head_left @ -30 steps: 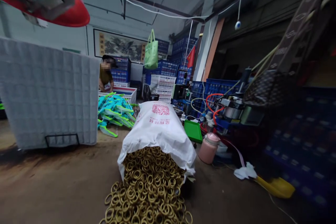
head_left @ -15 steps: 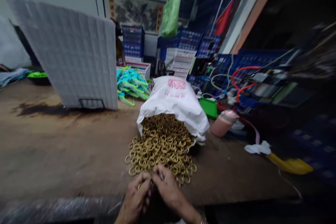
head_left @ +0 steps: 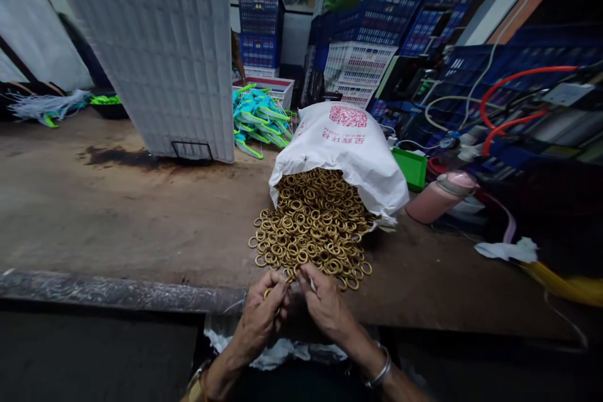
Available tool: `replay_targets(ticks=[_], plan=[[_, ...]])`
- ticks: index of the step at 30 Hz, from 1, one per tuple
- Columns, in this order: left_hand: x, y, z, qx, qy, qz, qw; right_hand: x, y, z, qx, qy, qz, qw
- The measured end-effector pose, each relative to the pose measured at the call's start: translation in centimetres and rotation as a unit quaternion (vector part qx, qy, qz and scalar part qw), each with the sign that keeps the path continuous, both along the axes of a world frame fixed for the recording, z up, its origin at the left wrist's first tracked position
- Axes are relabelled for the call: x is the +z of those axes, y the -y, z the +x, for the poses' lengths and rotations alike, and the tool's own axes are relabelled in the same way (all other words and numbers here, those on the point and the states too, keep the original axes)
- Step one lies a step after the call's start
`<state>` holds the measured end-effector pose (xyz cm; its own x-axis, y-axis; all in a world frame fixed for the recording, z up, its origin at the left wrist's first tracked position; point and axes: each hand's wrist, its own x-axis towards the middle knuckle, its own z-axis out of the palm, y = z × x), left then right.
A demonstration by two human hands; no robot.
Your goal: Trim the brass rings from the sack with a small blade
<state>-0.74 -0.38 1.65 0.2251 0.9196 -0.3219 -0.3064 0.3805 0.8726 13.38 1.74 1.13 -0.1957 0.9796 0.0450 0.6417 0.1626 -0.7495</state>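
Observation:
Brass-coloured rings spill in a heap from the mouth of a white sack with red print, which lies on its side on the table. At the heap's near edge, my left hand is closed with a ring between thumb and fingers. Just right of it, my right hand is pinched with its fingertips by the nearest rings. Whatever those fingertips hold is too small to make out. Both hands are over the table's front edge, close together but apart.
A tall white ribbed panel stands on the brown table in a wire stand. Behind the sack lie turquoise and green pieces. To the right are a green tray, a pink bottle and red hoses.
The view has tilted down and swung left, so more of my forearms and the table's front edge shows. My hands have drawn slightly apart; the left still holds a ring.

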Motion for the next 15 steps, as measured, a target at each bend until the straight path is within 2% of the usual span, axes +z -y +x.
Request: replay_targets(ticks=[3, 11, 15], plan=[[0.1, 0.0, 0.2, 0.012, -0.006, 0.010, 1.000, -0.2, 0.7, 0.1, 0.049, 0.088, 0.002, 0.995], [0.2, 0.5, 0.0, 0.025, -0.038, 0.059, 0.997, -0.4, 0.6, -0.1, 0.081, 0.224, 0.007, 0.971], [0.1, 1.6, -0.7, -0.025, -0.033, 0.085, 0.996, -0.9, 0.3, 1.0, 0.041, 0.273, -0.024, 0.961]])
